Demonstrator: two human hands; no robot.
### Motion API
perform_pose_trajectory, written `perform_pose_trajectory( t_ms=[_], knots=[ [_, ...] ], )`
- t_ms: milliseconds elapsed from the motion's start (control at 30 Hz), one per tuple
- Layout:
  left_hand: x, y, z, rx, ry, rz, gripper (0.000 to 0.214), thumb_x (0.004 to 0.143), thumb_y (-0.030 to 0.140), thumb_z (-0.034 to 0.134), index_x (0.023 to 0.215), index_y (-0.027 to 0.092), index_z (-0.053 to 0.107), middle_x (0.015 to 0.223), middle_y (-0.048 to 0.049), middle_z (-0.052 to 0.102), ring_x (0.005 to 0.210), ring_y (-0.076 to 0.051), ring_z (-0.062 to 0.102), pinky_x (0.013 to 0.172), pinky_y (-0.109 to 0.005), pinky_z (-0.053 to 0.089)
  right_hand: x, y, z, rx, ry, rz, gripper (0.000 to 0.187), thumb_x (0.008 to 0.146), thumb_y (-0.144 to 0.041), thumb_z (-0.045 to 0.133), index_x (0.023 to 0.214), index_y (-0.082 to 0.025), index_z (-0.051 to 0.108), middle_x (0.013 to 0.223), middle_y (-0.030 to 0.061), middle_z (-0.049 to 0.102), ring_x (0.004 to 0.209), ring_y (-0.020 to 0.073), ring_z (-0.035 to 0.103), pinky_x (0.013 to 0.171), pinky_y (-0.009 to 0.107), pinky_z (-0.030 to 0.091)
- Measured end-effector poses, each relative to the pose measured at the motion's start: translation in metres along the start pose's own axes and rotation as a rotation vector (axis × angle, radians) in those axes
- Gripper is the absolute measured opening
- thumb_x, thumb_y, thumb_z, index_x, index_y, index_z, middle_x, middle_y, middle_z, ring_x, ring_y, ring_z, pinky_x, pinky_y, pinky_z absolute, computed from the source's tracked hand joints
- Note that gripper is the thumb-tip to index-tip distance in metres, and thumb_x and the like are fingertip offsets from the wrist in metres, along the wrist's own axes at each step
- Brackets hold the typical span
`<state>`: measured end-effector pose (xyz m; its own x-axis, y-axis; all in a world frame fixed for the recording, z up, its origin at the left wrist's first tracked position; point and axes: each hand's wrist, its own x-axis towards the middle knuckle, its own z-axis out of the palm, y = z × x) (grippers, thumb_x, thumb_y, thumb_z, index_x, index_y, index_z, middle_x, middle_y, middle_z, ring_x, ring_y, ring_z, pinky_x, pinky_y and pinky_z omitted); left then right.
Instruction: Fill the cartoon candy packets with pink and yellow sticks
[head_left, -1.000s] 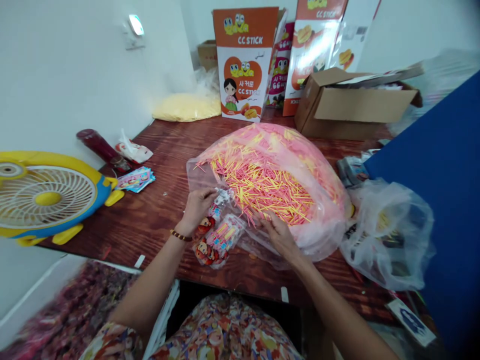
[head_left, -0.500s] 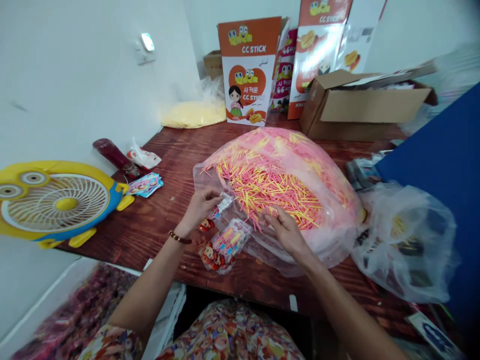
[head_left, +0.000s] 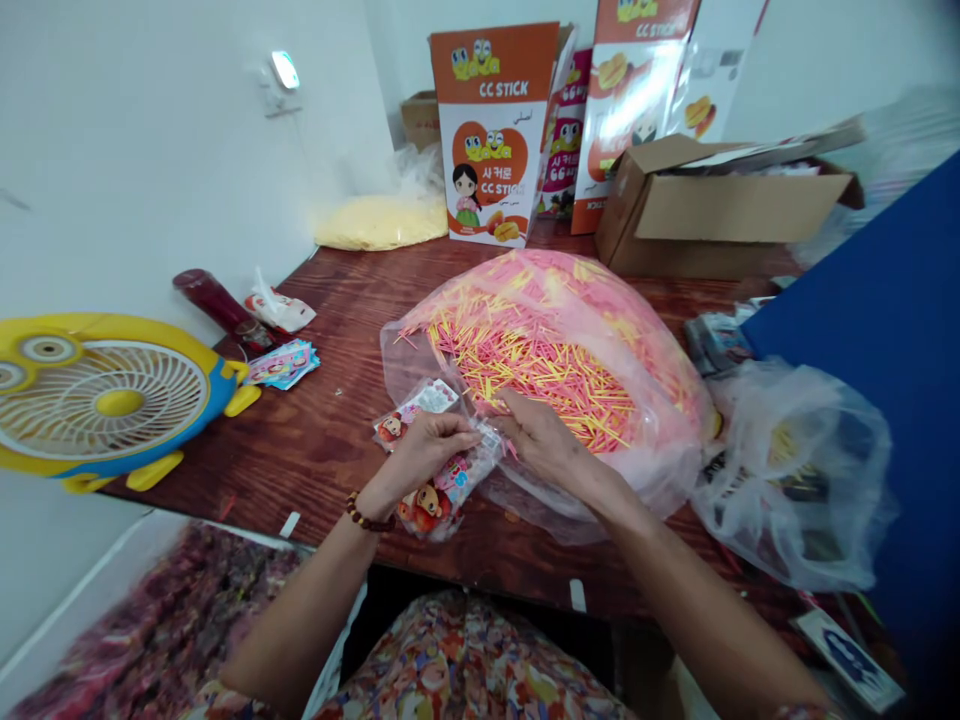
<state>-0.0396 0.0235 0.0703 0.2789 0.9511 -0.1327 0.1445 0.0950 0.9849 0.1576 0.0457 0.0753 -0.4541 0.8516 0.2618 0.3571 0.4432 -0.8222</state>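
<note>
A big clear plastic bag (head_left: 660, 440) full of pink and yellow sticks (head_left: 540, 350) lies in the middle of the brown table (head_left: 337, 430). My left hand (head_left: 424, 450) is closed on a small printed packet (head_left: 450, 480) filled with sticks, at the bag's near left edge. A second printed packet (head_left: 412, 408) lies flat just behind that hand. My right hand (head_left: 544, 440) rests at the bag's opening, fingers pinched together beside the packet's mouth; what they hold is too small to make out.
A yellow and blue table fan (head_left: 97, 395) stands at the left edge. Loose packets (head_left: 283, 362) and a dark red bottle (head_left: 214, 300) lie behind it. CC Stick cartons (head_left: 491, 130) and an open cardboard box (head_left: 712, 205) stand at the back. A crumpled clear bag (head_left: 795, 470) and a blue panel (head_left: 892, 330) are on the right.
My left hand came down from the rear packet onto the filled packet nearer me. My right hand left the stick pile and moved to the packet's mouth.
</note>
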Motion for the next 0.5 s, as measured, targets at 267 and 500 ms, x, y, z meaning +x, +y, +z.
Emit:
perform_pose_trajectory(
  t_ms=[267, 500],
  knots=[
    [-0.005, -0.010, 0.009, 0.096, 0.096, 0.220, 0.024, 0.083, 0.037, 0.067, 0.073, 0.016, 0.071, 0.068, -0.0008, 0.066, 0.064, -0.012, 0.054, 0.063, -0.022, 0.043, 0.003, -0.019, -0.004, 0.764, 0.471, 0.123, 0.014, 0.092, -0.037, 0.055, 0.096, -0.024, 0.055, 0.076, -0.0030, 0.065, 0.067, 0.0139, 0.062, 0.068, 0.029, 0.050],
    [-0.004, -0.012, 0.023, 0.077, 0.131, 0.271, 0.023, 0.085, 0.033, 0.065, 0.071, 0.016, 0.071, 0.066, -0.0006, 0.064, 0.063, -0.012, 0.053, 0.061, -0.022, 0.042, 0.009, -0.040, 0.016, 1.004, 0.632, 0.090, 0.015, 0.087, -0.038, 0.062, 0.092, -0.025, 0.057, 0.075, -0.0028, 0.067, 0.075, 0.0162, 0.066, 0.075, 0.033, 0.054]
  ],
)
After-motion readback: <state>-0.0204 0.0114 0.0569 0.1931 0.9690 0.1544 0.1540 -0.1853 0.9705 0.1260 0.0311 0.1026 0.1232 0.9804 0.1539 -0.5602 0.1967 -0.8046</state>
